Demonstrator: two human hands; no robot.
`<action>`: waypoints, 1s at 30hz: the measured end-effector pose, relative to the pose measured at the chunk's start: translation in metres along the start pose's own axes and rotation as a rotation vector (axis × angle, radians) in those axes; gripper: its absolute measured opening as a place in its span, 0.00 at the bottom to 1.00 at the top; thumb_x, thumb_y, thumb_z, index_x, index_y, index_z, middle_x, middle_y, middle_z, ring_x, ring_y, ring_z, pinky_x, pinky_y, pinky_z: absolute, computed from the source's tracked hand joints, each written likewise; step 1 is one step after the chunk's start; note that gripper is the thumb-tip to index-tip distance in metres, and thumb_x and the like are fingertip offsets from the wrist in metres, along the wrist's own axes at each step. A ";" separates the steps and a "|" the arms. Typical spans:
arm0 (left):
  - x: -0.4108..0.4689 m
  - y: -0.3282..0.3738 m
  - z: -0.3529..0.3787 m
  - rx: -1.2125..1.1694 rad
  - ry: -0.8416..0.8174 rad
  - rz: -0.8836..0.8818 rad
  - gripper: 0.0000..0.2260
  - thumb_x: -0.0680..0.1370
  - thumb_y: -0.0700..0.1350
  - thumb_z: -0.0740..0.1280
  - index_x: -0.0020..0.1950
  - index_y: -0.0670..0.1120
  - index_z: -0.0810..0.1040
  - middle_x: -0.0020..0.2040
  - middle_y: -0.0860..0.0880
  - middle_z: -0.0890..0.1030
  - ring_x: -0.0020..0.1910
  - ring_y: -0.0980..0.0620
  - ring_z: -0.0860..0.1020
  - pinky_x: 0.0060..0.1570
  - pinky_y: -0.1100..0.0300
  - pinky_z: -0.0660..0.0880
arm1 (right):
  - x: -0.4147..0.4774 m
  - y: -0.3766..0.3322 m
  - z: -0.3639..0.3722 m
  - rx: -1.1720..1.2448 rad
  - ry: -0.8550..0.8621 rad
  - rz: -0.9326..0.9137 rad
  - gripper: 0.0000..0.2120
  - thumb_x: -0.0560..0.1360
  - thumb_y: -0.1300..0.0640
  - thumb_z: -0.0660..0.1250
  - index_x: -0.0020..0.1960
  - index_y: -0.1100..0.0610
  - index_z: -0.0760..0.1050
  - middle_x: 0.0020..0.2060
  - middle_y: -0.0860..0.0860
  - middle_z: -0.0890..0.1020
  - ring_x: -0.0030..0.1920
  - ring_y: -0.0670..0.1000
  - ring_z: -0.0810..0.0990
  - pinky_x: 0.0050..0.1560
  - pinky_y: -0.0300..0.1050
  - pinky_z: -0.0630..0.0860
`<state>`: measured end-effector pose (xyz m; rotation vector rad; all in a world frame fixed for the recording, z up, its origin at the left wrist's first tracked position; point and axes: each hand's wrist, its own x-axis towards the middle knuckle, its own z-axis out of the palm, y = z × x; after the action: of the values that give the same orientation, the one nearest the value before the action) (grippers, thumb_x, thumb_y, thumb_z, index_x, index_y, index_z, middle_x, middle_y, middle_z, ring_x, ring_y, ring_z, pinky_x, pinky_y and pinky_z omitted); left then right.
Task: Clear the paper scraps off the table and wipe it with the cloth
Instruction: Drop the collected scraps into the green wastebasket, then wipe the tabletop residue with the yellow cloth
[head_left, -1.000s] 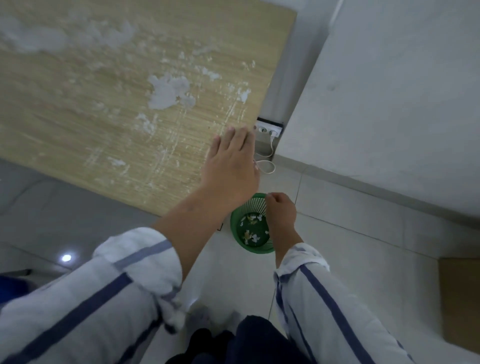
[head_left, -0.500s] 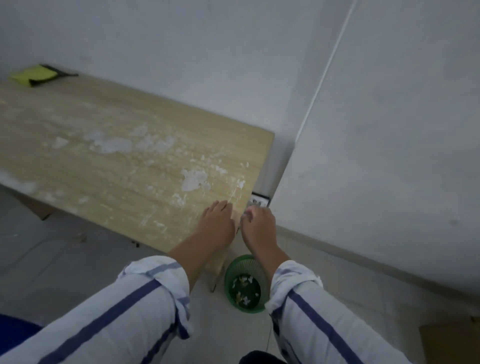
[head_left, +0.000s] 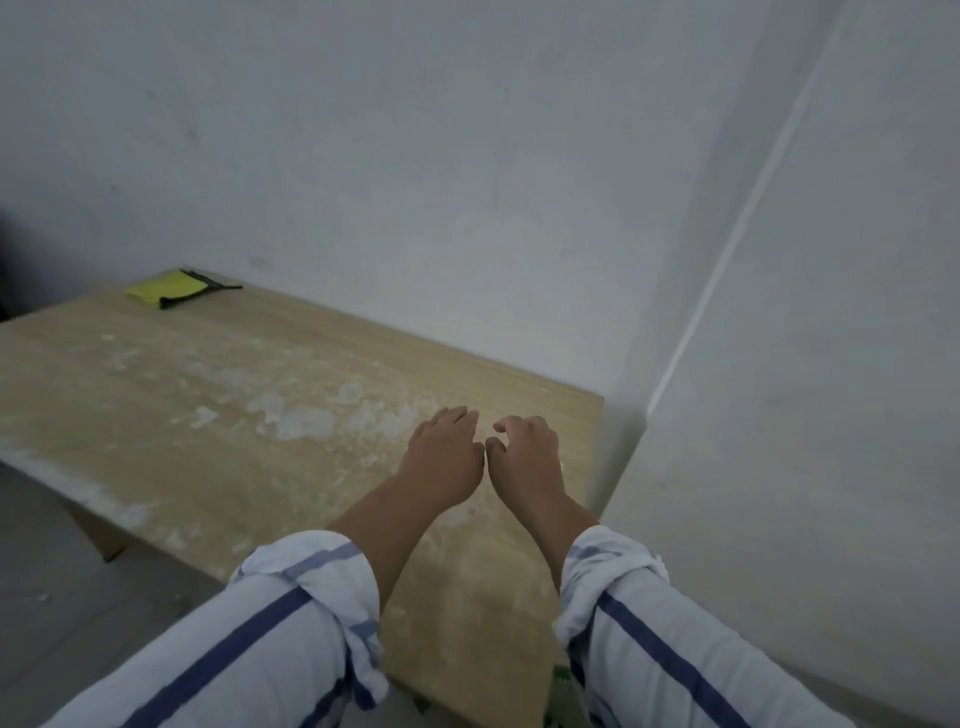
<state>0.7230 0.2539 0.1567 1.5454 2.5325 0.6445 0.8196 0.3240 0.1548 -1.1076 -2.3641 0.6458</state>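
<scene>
- Both hands are out over the right end of the desk (head_left: 156, 395), side by side with thumbs almost touching.
- Left hand (head_left: 445, 460) is palm down with its fingers stretched forward and relaxed, gripping nothing.
- Right hand (head_left: 525, 460) has its fingers loosely curled with nothing visible in them. Whether the fingertips touch the wood is hard to tell.
- The paper scraps (head_left: 304, 422) are a pale, blurred scatter mid-desk, just left of and beyond the left hand. More pale smears lie along the near left edge.
- The cloth (head_left: 167, 287) is yellow and folded flat, way off at the far left corner of the desk, close to the wall (head_left: 415, 182) and well apart from both hands.
- Its long side runs roughly along the desk's far edge. A dark band lines its near side, and a thin dark tail points right.
- Nothing lies between the hands and the cloth but scraps and bare wood.
- Rolled blue-and-white striped sleeves (head_left: 311, 597) fill the near foreground.
- A second wall closes in on the right, and grey floor (head_left: 62, 571) shows on the near left.
- A green sliver (head_left: 563, 693) peeks out at the bottom edge beside the right sleeve, too cut off to identify.
</scene>
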 end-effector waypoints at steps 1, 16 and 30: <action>0.011 -0.016 -0.004 0.004 -0.004 0.007 0.22 0.80 0.46 0.56 0.74 0.44 0.60 0.74 0.45 0.61 0.74 0.47 0.56 0.71 0.51 0.55 | 0.013 -0.007 0.012 -0.006 0.000 0.008 0.15 0.75 0.55 0.58 0.59 0.56 0.73 0.58 0.56 0.72 0.60 0.58 0.68 0.58 0.49 0.64; 0.148 -0.233 -0.058 0.072 -0.155 0.003 0.22 0.80 0.49 0.55 0.74 0.46 0.59 0.75 0.47 0.60 0.75 0.48 0.55 0.72 0.51 0.53 | 0.158 -0.119 0.169 -0.008 -0.041 0.162 0.15 0.75 0.54 0.57 0.59 0.56 0.73 0.58 0.56 0.72 0.60 0.57 0.67 0.56 0.49 0.65; 0.196 -0.380 -0.100 0.041 -0.038 -0.150 0.23 0.80 0.50 0.57 0.74 0.46 0.60 0.74 0.47 0.62 0.74 0.48 0.57 0.71 0.51 0.55 | 0.238 -0.229 0.275 0.009 -0.108 0.004 0.15 0.75 0.54 0.58 0.59 0.56 0.73 0.58 0.57 0.71 0.60 0.59 0.66 0.57 0.51 0.66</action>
<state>0.2856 0.2451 0.1178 1.3494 2.6163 0.5428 0.3914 0.3216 0.1171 -1.0992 -2.4473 0.7346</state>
